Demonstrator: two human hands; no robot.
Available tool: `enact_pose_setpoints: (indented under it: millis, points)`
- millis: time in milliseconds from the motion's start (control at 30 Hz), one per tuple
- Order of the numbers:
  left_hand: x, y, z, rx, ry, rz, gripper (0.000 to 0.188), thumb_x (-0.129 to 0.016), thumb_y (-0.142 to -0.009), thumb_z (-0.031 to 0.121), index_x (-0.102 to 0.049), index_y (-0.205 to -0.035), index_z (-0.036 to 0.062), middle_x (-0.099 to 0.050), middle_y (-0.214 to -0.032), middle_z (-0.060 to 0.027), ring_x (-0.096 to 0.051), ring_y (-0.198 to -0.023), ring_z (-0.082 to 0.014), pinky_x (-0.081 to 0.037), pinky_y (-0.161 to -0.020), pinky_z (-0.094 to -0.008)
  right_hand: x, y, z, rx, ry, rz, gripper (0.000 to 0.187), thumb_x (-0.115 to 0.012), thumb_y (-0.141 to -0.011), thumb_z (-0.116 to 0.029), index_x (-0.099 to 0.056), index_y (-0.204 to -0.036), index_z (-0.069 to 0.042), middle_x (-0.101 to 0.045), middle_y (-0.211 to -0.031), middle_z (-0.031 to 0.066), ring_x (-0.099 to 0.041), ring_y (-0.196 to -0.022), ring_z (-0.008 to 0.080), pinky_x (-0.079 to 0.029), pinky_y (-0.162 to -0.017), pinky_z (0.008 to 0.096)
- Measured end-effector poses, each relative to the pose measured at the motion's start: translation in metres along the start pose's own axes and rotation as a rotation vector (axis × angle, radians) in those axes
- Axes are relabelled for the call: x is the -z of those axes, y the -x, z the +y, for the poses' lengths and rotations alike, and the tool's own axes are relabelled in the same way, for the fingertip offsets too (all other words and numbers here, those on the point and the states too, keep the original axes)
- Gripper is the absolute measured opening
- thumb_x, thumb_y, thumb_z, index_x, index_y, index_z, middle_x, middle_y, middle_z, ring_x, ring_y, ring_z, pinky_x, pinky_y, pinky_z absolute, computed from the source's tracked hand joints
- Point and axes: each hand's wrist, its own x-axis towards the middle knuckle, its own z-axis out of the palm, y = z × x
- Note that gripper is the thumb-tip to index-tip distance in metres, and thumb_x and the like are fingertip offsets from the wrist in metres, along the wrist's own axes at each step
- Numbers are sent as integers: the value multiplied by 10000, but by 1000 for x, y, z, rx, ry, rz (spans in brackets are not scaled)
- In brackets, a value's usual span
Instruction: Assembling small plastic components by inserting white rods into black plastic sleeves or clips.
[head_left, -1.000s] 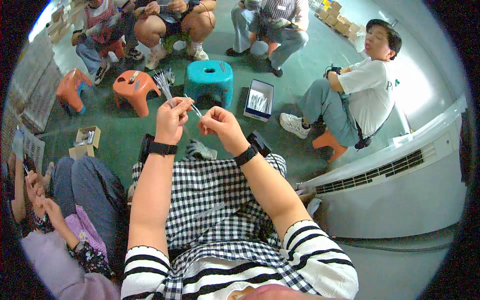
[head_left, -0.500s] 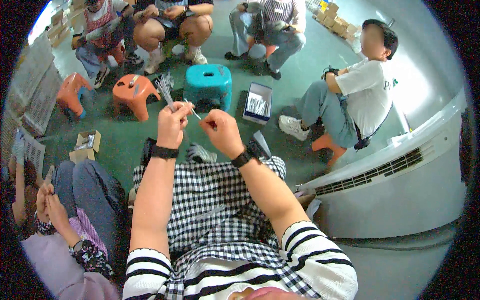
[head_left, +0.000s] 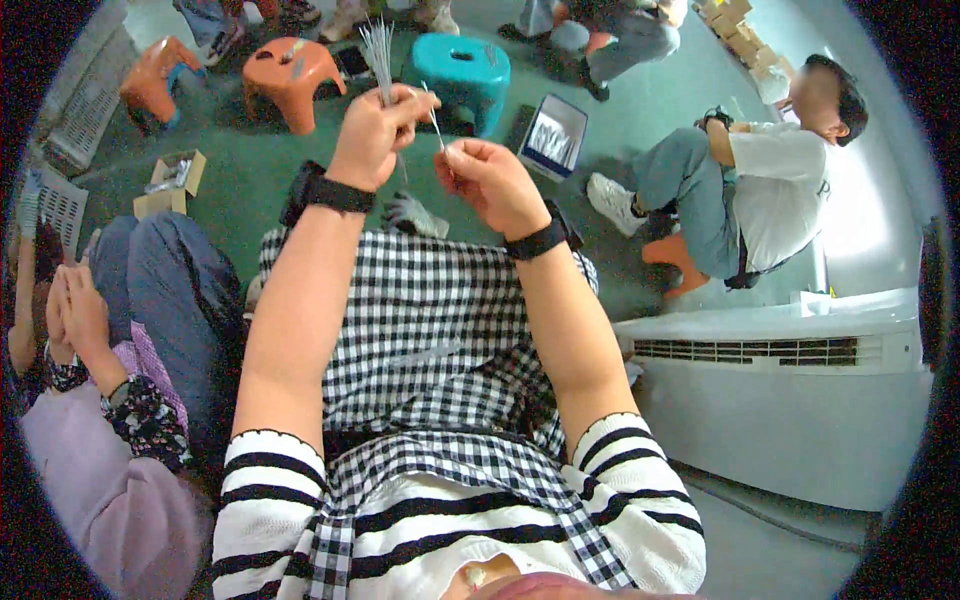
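My left hand [head_left: 372, 140] is closed around a bundle of thin whitish strands [head_left: 379, 58], whose tips fan out upward. One separate thin white strand [head_left: 434, 118] runs from beside its fingertips down to my right hand [head_left: 492, 185], which pinches the lower end. What the strands are made of cannot be told. Both hands are raised beyond my lap, over a black-and-white checked apron [head_left: 430, 290]. Just past the apron's far edge lies a grey glove [head_left: 415, 214], below and between the wrists.
Ahead stand an orange stool [head_left: 292, 75] and a teal stool [head_left: 460, 75]. A blue-rimmed box [head_left: 553, 140] holds whitish strands; a small cardboard box [head_left: 172, 182] is at left. Seated people are at left, right and far side. A white vented unit [head_left: 770, 420] stands close at right.
The view has tilted down, so the scene sits higher in the picture. My right hand has turned, and the single strand between my hands now stands more upright and shows longer.
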Motion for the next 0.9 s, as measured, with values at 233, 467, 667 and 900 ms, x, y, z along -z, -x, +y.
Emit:
enact_pose_setpoints:
  millis: [233, 467, 667, 900]
  points:
    - [1, 6, -6, 17, 49, 63, 91, -658, -788, 108, -641, -783, 19, -587, -680, -23, -384, -467, -23, -238, -402, -167, -13, 5, -2, 199, 556, 364, 176, -695, -762, -150, -581, -712, -25, -578, -682, 10, -516, -633, 77, -414, -599, 225]
    - [-3, 11, -8, 48, 79, 149, 102, -667, -784, 108, -628, -738, 27, -575, -660, -9, -382, -473, -14, -249, -404, -162, -19, 6, 1, 562, 1171, 497, 159, -706, -713, -140, -580, -712, -42, -568, -699, 102, -557, -668, 185, -427, -602, 271]
    - [4, 3, -2, 43, 133, 65, 92, -664, -786, 95, -634, -775, 9, -585, -669, -30, -398, -473, -18, -247, -392, -154, -11, 4, -2, 175, 145, 229, 224, -569, -877, -205, -602, -792, -1, -595, -758, 6, -522, -709, 90, -413, -675, 218]
    - [5, 6, -8, 48, 183, 55, 82, -662, -784, 83, -638, -780, 5, -588, -686, -42, -400, -468, -21, -240, -389, -156, -16, 13, -3, -13, -186, 125, 178, -567, -882, -190, -594, -850, -17, -593, -784, 16, -522, -687, 91, -423, -646, 220]
